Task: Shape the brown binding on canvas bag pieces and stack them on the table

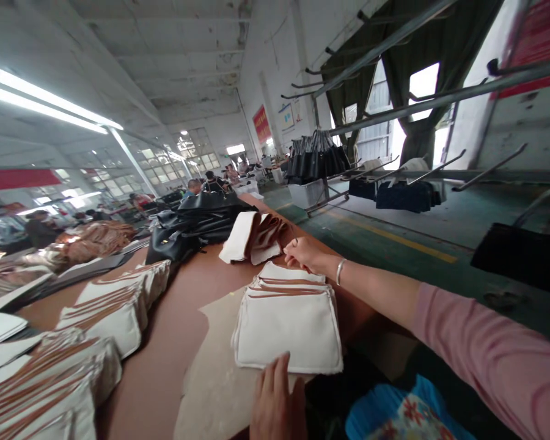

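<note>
Steadying a stack of white, brown-edged pieces seems to be the step in hand, with one hand at its near edge and one close to its far end. The left hand is mostly open, fingers stretched out together and thumb apart, its fingertips at the near edge of the top piece; it does not appear to grip anything. The right hand is loosely curled just beyond the stack's far right corner, its fingers bent in towards the thumb; whether it pinches anything or touches the stack, I cannot tell.

The stack leans back in overlapping layers between the two hands, partly over a beige sheet that spreads left of the left hand. A folded white-and-brown bundle stands just left of the right hand, near it. Further left of both hands, more layered pieces lie on the brown tabletop. Any next move on the stack calls for light, even contact at both ends, so the layers don't slide apart.
</note>
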{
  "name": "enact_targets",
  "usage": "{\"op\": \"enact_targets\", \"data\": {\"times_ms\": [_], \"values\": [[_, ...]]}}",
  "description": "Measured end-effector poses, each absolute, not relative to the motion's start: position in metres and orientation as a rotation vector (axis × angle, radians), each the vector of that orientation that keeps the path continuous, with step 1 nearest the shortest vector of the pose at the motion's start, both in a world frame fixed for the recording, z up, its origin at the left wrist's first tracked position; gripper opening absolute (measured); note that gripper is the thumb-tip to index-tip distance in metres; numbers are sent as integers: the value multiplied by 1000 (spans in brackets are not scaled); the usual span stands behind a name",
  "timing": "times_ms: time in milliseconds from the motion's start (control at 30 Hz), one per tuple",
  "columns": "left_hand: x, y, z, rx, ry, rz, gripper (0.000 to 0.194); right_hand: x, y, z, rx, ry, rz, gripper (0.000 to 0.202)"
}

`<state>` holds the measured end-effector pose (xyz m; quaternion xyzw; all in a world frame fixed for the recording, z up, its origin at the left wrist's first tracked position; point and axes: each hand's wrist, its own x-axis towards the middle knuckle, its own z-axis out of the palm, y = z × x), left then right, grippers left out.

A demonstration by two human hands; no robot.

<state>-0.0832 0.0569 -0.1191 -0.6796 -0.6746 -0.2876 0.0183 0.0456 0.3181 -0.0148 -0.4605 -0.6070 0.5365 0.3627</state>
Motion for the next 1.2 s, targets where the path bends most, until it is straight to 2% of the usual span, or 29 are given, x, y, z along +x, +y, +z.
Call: {"op": "enact_targets", "data": {"times_ms": [67,167,367,567,767,933,1200], "values": [[-66,101,-115,-2210,-2033,-651,38,61,310,-36,-1206,-1569,1370,17],[-45,164,-109,-2316,-1961,-577,42,81,301,-57,-1210,-1544,1360,10],[-31,231,-108,-2448,-1908,-424,31,116,302,-78,-1187,-1475,1372,9],[-29,220,-105,-2473,-1919,-406,28,132,316,-92,-1159,-1450,1376,9],[-26,205,-115,-2491,-2072,-518,15,120,314,-79,-1019,-1587,1447,10],[-21,196,-131,-2508,-2151,-585,19,85,311,-71,-902,-1767,1473,15],[-21,176,-143,-2469,-2308,-823,22,64,325,-106,-944,-2181,1417,16]]}}
